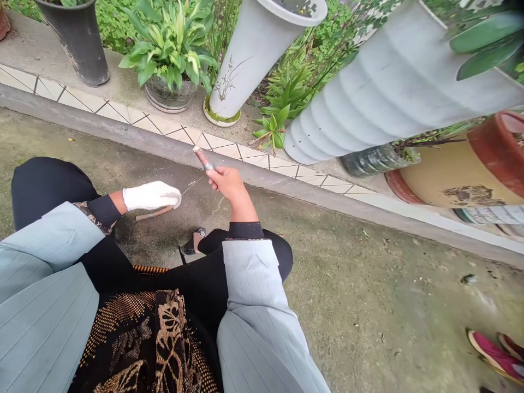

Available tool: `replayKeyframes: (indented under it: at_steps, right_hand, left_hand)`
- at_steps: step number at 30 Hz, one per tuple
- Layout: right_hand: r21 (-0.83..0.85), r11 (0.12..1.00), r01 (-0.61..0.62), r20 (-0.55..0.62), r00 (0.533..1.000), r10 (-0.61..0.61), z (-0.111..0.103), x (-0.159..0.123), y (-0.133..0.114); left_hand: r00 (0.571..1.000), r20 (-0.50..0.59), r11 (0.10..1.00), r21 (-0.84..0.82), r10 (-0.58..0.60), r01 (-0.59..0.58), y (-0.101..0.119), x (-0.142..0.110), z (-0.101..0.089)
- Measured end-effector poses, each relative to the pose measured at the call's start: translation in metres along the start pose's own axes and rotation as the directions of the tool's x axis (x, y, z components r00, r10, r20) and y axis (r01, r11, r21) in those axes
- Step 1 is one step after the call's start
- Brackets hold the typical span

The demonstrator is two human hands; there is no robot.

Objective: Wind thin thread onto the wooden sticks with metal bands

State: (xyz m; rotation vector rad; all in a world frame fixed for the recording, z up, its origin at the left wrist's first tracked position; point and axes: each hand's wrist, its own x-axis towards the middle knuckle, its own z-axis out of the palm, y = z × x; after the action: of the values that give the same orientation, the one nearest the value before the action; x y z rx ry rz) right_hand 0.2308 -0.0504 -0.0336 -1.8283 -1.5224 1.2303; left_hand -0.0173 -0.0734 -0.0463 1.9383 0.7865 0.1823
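Observation:
My left hand (151, 195), in a white glove, is closed at the left with its fingers curled toward the middle. A thin wire (190, 185) runs from its fingertips to my right hand. Just beneath the glove shows a slim, brownish curved rod (153, 213); whether it is gripped too I cannot tell. My bare right hand (226, 181) is closed around a short reddish-brown wooden stick (200, 155), tilted up and left with a pale cut end. Silvery wire (209, 166) is wound around the stick beside my thumb. The palm side of both hands is hidden.
Ahead runs a low tiled ledge (164, 126) with potted plants: a black pot (79, 41), a clear bowl (172, 95), a tall white pot (245, 52), a ribbed grey pot (368, 98) and a tan-red pot (450, 169). Another person's shoe (493, 355) stands at lower right.

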Motion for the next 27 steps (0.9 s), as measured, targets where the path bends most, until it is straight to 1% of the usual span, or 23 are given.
replayKeyframes:
  at_steps: [1,3,4,5,6,7,8,9,10,11,12,13,15,16,17,18,19,20,22,23,25,26,27]
  right_hand:
    - [-0.157,0.988,-0.005,0.027,1.0,0.009,0.004,0.0,-0.001]
    - [-0.429,0.903,0.029,0.136,0.99,0.032,0.012,-0.002,-0.003]
    - [-0.514,0.855,0.068,0.229,0.972,0.06,0.015,-0.004,-0.005]
    - [-0.55,0.827,0.117,0.351,0.931,0.102,0.018,-0.007,-0.007]
    - [-0.537,0.827,0.168,0.491,0.859,0.144,0.02,-0.009,-0.009]
    - [-0.481,0.852,0.208,0.63,0.758,0.171,0.022,-0.012,-0.011]
    - [-0.393,0.89,0.232,0.749,0.642,0.164,0.023,-0.015,-0.012]
    - [-0.29,0.927,0.239,0.832,0.542,0.121,0.023,-0.018,-0.014]
    - [-0.184,0.954,0.236,0.878,0.477,0.052,0.022,-0.021,-0.015]
    - [-0.087,0.97,0.228,0.885,0.464,-0.03,0.021,-0.023,-0.016]
    - [0.008,0.976,0.218,0.854,0.507,-0.121,0.019,-0.025,-0.017]
    - [0.107,0.973,0.202,0.783,0.587,-0.208,0.016,-0.026,-0.018]
    - [0.315,0.934,0.168,0.53,0.786,-0.32,0.012,-0.025,-0.017]
    - [0.403,0.902,0.155,0.388,0.864,-0.322,0.011,-0.022,-0.015]
    - [0.465,0.873,0.146,0.265,0.918,-0.295,0.01,-0.019,-0.013]
    - [0.491,0.86,0.139,0.175,0.951,-0.254,0.01,-0.016,-0.011]
    - [0.475,0.87,0.129,0.116,0.971,-0.207,0.01,-0.012,-0.008]
    - [0.412,0.904,0.111,0.083,0.984,-0.159,0.011,-0.009,-0.006]
    - [0.149,0.987,0.064,0.059,0.995,-0.074,0.014,-0.004,-0.002]
    - [-0.026,0.999,0.047,0.063,0.997,-0.045,0.016,-0.003,-0.001]
    - [-0.344,0.938,0.045,0.127,0.992,-0.001,0.018,-0.003,-0.001]
    - [-0.446,0.893,0.063,0.189,0.982,0.025,0.019,-0.004,-0.001]
    - [-0.502,0.86,0.096,0.277,0.959,0.055,0.02,-0.006,-0.002]
  left_hand:
    - [0.999,0.027,0.999,0.021,0.029,-0.029,0.002,-0.001,-0.001]
    - [0.998,0.037,0.998,0.023,0.058,-0.059,0.004,-0.002,-0.004]
    - [0.999,0.011,0.999,0.014,0.045,-0.045,0.005,-0.003,-0.006]
    - [0.999,-0.036,1.0,0.001,0.017,-0.017,0.005,-0.003,-0.008]
    - [0.996,-0.09,1.0,-0.015,-0.019,0.018,0.005,-0.004,-0.011]
    - [0.988,-0.144,0.998,-0.032,-0.055,0.051,0.004,-0.004,-0.014]
    - [0.978,-0.19,0.996,-0.049,-0.083,0.075,0.003,-0.004,-0.016]
    - [0.969,-0.225,0.994,-0.065,-0.103,0.09,0.001,-0.004,-0.018]
    - [0.962,-0.249,0.992,-0.082,-0.114,0.096,-0.002,-0.004,-0.02]
    - [0.957,-0.264,0.991,-0.094,-0.117,0.095,-0.005,-0.003,-0.02]
    - [0.956,-0.269,0.991,-0.096,-0.115,0.093,-0.008,-0.003,-0.02]
    - [0.958,-0.26,0.991,-0.09,-0.117,0.097,-0.01,-0.003,-0.019]
    - [0.969,-0.21,0.991,-0.038,-0.13,0.125,-0.012,-0.002,-0.013]
    - [0.975,-0.177,0.99,0.0,-0.138,0.14,-0.011,-0.003,-0.009]
    - [0.979,-0.145,0.988,0.037,-0.145,0.152,-0.009,-0.003,-0.005]
    - [0.982,-0.119,0.985,0.076,-0.144,0.153,-0.007,-0.003,0.0]
    - [0.987,-0.096,0.983,0.118,-0.127,0.138,-0.004,-0.004,0.004]
    - [0.993,-0.069,0.981,0.161,-0.097,0.107,0.0,-0.004,0.008]
    - [1.0,-0.005,0.97,0.242,-0.022,0.022,0.006,-0.005,0.012]
    - [1.0,0.024,0.962,0.274,0.015,-0.021,0.008,-0.006,0.012]
    - [0.999,0.014,0.953,0.298,0.045,-0.047,0.011,-0.007,0.007]
    - [0.999,-0.029,0.957,0.29,0.032,-0.022,0.01,-0.007,0.004]
    - [0.996,-0.087,0.962,0.272,0.007,0.017,0.009,-0.008,0.0]
